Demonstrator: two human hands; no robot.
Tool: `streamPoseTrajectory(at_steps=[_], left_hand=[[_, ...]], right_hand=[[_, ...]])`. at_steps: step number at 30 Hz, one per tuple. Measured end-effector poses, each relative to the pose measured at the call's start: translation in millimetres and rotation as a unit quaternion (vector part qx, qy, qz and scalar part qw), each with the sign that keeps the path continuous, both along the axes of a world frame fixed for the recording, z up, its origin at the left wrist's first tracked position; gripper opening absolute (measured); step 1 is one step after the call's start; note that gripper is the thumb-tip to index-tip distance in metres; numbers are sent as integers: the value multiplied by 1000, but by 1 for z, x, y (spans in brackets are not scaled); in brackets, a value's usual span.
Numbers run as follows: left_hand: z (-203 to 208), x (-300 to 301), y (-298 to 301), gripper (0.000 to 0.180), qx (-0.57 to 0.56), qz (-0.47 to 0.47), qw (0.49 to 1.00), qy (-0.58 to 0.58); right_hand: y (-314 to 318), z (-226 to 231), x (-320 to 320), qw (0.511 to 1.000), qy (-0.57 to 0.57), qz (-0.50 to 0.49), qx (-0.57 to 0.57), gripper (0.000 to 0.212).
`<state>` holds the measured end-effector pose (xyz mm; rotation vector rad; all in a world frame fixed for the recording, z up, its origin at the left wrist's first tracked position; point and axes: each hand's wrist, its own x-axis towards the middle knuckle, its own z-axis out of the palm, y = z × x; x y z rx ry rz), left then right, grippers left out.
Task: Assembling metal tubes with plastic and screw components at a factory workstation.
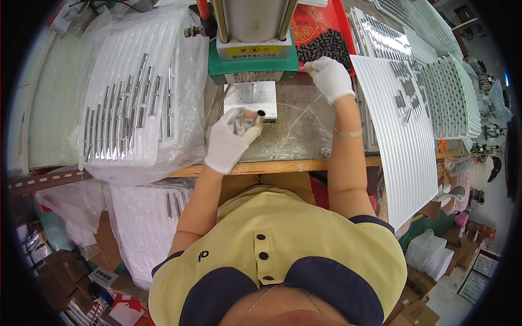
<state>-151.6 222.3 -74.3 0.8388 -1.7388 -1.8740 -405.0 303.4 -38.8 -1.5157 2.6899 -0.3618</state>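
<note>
My left hand (230, 142), in a white glove, is closed round a short shiny metal tube (260, 118) whose dark open end points up and away from me. Just in front of it lies a square silver metal plate (266, 99), under the green head of a bench press (252, 69). My right hand (333, 81), also gloved, is beside a pile of small black cylindrical pieces (328, 48) on a red tray (341, 16). Its fingers are pinched together toward the press; what they hold, if anything, is too small to make out.
To the left, several silver tubes (117, 122) lie on a white ribbed sheet in clear plastic. On the right, a ribbed white tray (399, 157) holds short metal pieces and overhangs the wooden bench edge (293, 166). Further right stand more loaded trays (451, 98).
</note>
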Motion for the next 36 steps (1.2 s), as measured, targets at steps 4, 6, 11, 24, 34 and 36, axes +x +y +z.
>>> streamPoseTrajectory(at_steps=[4, 6, 11, 24, 34, 36], left_hand=[[6, -16, 2, 22, -142, -44, 986, -69], [7, -20, 6, 21, -151, -53, 986, -53], [-5, -27, 16, 22, -207, -60, 976, 3], [-19, -25, 21, 19, -183, -49, 982, 5], [-20, -23, 21, 22, -113, -47, 992, -17], [-16, -25, 23, 21, -68, -34, 997, 0]], right_hand=[[48, 30, 56, 973, -82, 145, -162, 16], [53, 43, 76, 980, 25, 165, -111, 11], [62, 51, 87, 986, 103, 122, -36, 16], [102, 90, 16, 984, -19, -177, 16, 31], [166, 32, -125, 906, 13, -363, 218, 43], [157, 39, -122, 909, 27, -357, 212, 37]])
